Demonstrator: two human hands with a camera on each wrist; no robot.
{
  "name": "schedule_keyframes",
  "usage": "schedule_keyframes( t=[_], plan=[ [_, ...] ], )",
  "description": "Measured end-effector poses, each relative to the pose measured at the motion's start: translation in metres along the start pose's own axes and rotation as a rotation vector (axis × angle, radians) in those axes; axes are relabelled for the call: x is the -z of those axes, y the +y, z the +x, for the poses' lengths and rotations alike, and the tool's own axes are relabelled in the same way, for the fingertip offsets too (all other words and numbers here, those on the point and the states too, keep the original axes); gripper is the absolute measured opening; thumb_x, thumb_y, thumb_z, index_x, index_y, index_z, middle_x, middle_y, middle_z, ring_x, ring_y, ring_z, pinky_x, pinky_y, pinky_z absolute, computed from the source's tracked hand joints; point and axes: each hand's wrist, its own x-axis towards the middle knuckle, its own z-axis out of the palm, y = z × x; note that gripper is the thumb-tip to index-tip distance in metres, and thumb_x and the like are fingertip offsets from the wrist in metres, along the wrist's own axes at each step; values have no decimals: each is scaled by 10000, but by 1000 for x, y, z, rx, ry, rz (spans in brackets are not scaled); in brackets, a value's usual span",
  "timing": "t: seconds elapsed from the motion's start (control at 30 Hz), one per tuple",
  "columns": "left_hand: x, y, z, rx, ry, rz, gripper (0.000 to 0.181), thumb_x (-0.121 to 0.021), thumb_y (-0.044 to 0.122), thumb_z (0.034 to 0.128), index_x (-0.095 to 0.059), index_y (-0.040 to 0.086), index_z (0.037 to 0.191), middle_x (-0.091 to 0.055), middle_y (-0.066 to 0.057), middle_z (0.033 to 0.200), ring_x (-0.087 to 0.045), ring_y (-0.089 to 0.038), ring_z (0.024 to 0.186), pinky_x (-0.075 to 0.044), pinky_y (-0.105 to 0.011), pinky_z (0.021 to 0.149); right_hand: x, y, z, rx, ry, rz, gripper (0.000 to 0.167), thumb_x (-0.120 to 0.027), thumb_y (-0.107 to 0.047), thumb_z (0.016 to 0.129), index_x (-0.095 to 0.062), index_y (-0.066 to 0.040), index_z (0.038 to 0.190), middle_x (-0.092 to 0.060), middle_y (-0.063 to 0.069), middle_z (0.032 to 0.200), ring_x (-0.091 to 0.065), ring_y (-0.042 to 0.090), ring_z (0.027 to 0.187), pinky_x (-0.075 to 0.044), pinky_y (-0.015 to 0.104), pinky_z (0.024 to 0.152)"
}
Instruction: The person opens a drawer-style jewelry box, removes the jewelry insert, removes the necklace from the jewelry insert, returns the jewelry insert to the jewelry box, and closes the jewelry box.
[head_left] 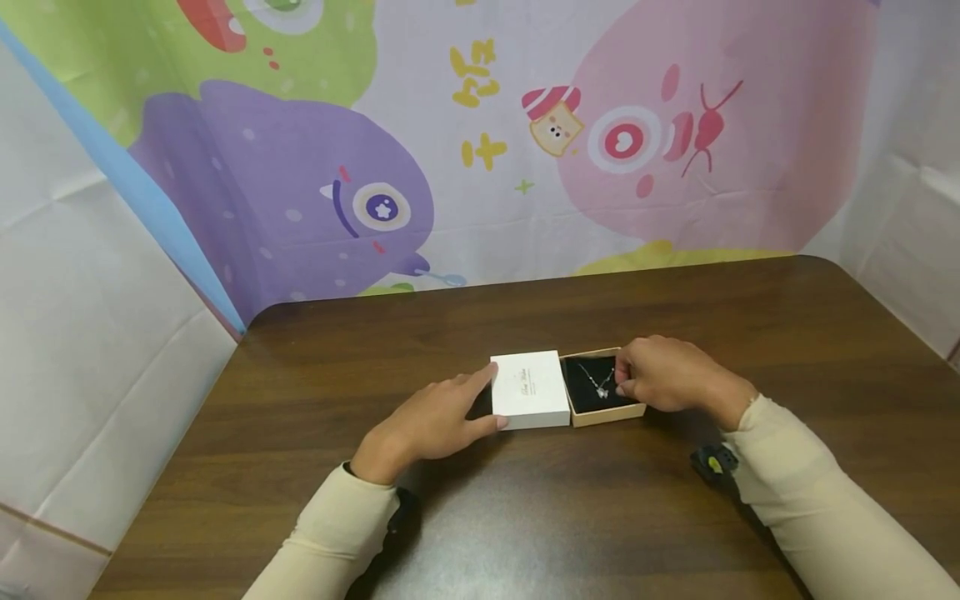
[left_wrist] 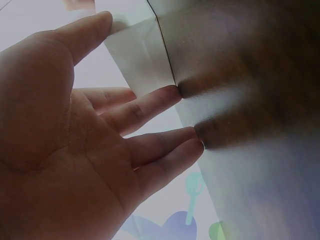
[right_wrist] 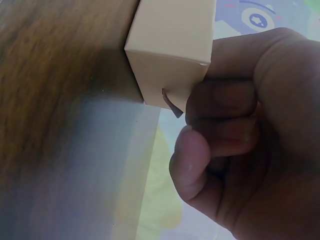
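Note:
A white box lid (head_left: 531,387) with small printed lettering lies beside a tan jewellery box (head_left: 609,414) on the table. Inside the box, a silver necklace (head_left: 602,390) with a small pendant lies on a black pad (head_left: 588,403). My left hand (head_left: 431,421) touches the lid's left side with thumb and forefinger spread; other fingertips (left_wrist: 192,142) touch the tabletop. Over the box's right wall, my right hand (head_left: 663,372) has curled fingers and pinches at the chain's right strand. The exact contact is hidden. Its lower fingers (right_wrist: 225,100) curl outside the wall.
A short brown ribbon tab (right_wrist: 172,105) sticks out of the box's side. The dark wooden table (head_left: 525,517) ends at the back against a printed cartoon cloth (head_left: 487,225). Pale cloth hangs (head_left: 90,333) on the left side too.

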Motion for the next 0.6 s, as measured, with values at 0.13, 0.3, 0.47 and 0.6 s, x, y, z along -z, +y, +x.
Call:
schedule_keyframes(
  t=[0.13, 0.3, 0.47, 0.6],
  plan=[
    [0, -1, 0, 0, 0, 0, 779, -616, 481, 977, -300, 99, 1578, -493, -151, 1482, -500, -294, 1330, -396, -471, 1073, 0, 0, 0, 4, 1, -6, 144, -711, -191, 904, -636, -196, 781, -568, -65, 726, -534, 133, 658, -453, 381, 620],
    [-1, -1, -1, 0, 2, -9, 782, -620, 477, 977, -299, 94, 1578, -487, -153, 1487, -495, -297, 1335, -393, -472, 1076, -1, 1, 0, 13, 4, 13, 148, -702, -184, 910, -634, -202, 781, -561, -71, 721, -525, 128, 650, -438, 366, 614],
    [-1, -2, -1, 0, -1, -7, 784, -613, 488, 977, -294, 102, 1581, -472, -149, 1501, -481, -304, 1349, -382, -478, 1086, 0, 3, 0, 23, 4, 79, 161, -699, -164, 910, -628, -195, 768, -550, -68, 706, -510, 126, 637, -416, 341, 599],
    [0, -1, 0, 0, 0, -7, 788, -612, 492, 977, -292, 102, 1582, -465, -147, 1507, -476, -302, 1354, -376, -477, 1092, 3, 4, -1, 22, 10, 109, 152, -699, -168, 919, -636, -181, 781, -557, -70, 694, -514, 121, 625, -415, 335, 595]
  ],
)
